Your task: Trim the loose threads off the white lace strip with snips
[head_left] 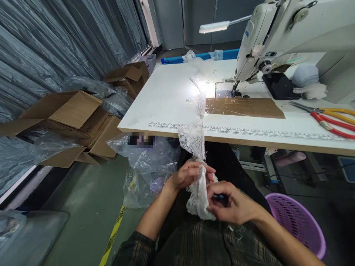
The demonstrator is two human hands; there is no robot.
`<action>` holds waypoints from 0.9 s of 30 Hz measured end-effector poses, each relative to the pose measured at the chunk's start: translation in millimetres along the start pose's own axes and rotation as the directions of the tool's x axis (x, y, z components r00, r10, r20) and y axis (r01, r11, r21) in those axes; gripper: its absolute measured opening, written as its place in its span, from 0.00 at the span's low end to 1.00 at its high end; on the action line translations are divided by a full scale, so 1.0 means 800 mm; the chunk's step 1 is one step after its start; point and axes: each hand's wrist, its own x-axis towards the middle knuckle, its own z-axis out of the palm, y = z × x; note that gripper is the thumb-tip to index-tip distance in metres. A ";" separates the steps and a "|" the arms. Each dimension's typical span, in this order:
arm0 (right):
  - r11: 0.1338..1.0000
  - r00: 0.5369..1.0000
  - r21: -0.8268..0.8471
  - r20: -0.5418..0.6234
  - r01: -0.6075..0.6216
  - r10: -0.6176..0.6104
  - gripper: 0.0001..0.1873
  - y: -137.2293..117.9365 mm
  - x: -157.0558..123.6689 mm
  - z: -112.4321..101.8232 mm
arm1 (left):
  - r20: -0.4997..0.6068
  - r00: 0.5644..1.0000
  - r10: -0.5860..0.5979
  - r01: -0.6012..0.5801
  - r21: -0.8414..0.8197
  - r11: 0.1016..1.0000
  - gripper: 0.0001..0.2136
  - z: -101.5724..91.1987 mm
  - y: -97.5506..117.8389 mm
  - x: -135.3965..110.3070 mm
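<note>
Working lace (192, 139) low over the lap (223, 155) now, strung from the surface (161, 96) across its front edge and down into a loose bunch. Closed on the upper part of that bunch with the left grip (192, 173); pinching the folds at its right side with the right grip (231, 203). Showing dark inside that right curl, but cannot tell as what. Could snag on the surface's edge, or tear along the openwork, if tugged hard from below. Could slide off altogether, being laid loosely beside the card (246, 108) and apart from the machine (251, 42)'s needle. Could twist if folded unevenly between both grips. And spotting loose thread (237, 232) on the shirt (199, 242), just below: could tangle with the lace if brushed. Could drop to the floor (85, 203) if let go, with enough weight hanging.
</note>
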 end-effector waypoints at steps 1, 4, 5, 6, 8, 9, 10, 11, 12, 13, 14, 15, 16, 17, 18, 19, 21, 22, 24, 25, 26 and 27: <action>1.000 0.997 -0.015 -0.071 -0.016 0.014 0.05 0.006 0.001 -0.005 | -0.055 0.998 -0.007 0.011 0.062 0.998 0.26 0.000 0.000 -0.002; 0.993 0.928 -0.084 -0.369 -0.083 0.046 0.08 0.024 0.009 -0.020 | -0.226 0.973 0.038 0.018 0.244 0.970 0.23 -0.002 0.006 -0.005; 0.988 0.894 -0.111 -0.445 -0.105 0.045 0.10 0.029 0.013 -0.024 | -0.262 0.963 0.062 0.015 0.285 0.958 0.22 -0.002 0.008 -0.004; 0.982 0.867 -0.143 -0.497 -0.121 0.035 0.13 0.033 0.017 -0.026 | -0.290 0.953 0.091 0.006 0.317 0.948 0.22 -0.003 0.010 -0.003; 0.966 0.838 -0.225 -0.545 -0.125 -0.018 0.18 0.037 0.027 -0.027 | -0.323 0.934 0.152 -0.027 0.361 0.932 0.23 -0.002 0.014 0.000; 0.957 0.827 -0.264 -0.560 -0.120 -0.050 0.20 0.038 0.031 -0.027 | -0.326 0.929 0.174 -0.042 0.375 0.926 0.22 -0.002 0.016 0.001; 0.951 0.816 -0.289 -0.573 -0.114 -0.076 0.20 0.038 0.035 -0.026 | -0.319 0.929 0.189 -0.056 0.381 0.923 0.22 -0.002 0.017 0.002; 0.950 0.809 -0.295 -0.581 -0.105 -0.092 0.19 0.039 0.039 -0.026 | -0.306 0.932 0.192 -0.066 0.379 0.923 0.22 -0.001 0.019 0.003; 0.953 0.808 -0.287 -0.581 -0.095 -0.094 0.18 0.039 0.042 -0.026 | -0.290 0.938 0.188 -0.070 0.374 0.925 0.21 -0.001 0.020 0.004; 0.960 0.814 -0.268 -0.574 -0.087 -0.086 0.17 0.039 0.044 -0.027 | -0.276 0.944 0.182 -0.070 0.370 0.926 0.20 -0.001 0.022 0.004; 0.966 0.824 -0.246 -0.562 -0.082 -0.073 0.16 0.039 0.045 -0.029 | -0.266 0.947 0.179 -0.072 0.369 0.926 0.20 -0.001 0.024 0.005; 0.970 0.833 -0.231 -0.549 -0.081 -0.061 0.16 0.039 0.046 -0.031 | -0.265 0.947 0.184 -0.074 0.375 0.924 0.19 -0.001 0.025 0.006; 0.971 0.840 -0.225 -0.540 -0.081 -0.055 0.15 0.039 0.047 -0.034 | -0.273 0.942 0.193 -0.075 0.390 0.918 0.17 -0.002 0.027 0.008; 0.971 0.844 -0.226 -0.533 -0.082 -0.053 0.15 0.039 0.047 -0.037 | -0.284 0.936 0.207 -0.075 0.415 0.907 0.16 -0.002 0.028 0.009; 0.970 0.849 -0.228 -0.525 -0.081 -0.052 0.16 0.038 0.048 -0.040 | -0.292 0.930 0.225 -0.076 0.446 0.892 0.15 -0.002 0.030 0.011; 0.970 0.855 -0.229 -0.516 -0.077 -0.053 0.16 0.038 0.048 -0.043 | -0.295 0.924 0.244 -0.078 0.477 0.875 0.15 -0.002 0.031 0.013; 0.971 0.864 -0.228 -0.501 -0.069 -0.056 0.19 0.036 0.050 -0.049 | -0.288 0.917 0.277 -0.088 0.529 0.844 0.15 -0.002 0.033 0.016; 0.970 0.866 -0.234 -0.497 -0.070 -0.057 0.22 0.035 0.051 -0.051 | -0.286 0.914 0.287 -0.091 0.545 0.834 0.15 -0.002 0.033 0.017; 0.962 0.867 -0.260 -0.495 -0.080 -0.062 0.25 0.034 0.054 -0.056 | -0.299 0.908 0.292 -0.080 0.561 0.824 0.14 -0.003 0.034 0.017; 0.956 0.869 -0.278 -0.492 -0.087 -0.064 0.25 0.033 0.056 -0.057 | -0.311 0.905 0.290 -0.069 0.567 0.821 0.15 -0.004 0.035 0.016; 0.950 0.871 -0.297 -0.486 -0.095 -0.065 0.25 0.032 0.058 -0.059 | -0.321 0.902 0.289 -0.058 0.573 0.817 0.15 -0.005 0.035 0.016; 0.945 0.875 -0.312 -0.479 -0.101 -0.065 0.25 0.031 0.060 -0.060 | -0.325 0.901 0.288 -0.052 0.579 0.813 0.15 -0.005 0.035 0.015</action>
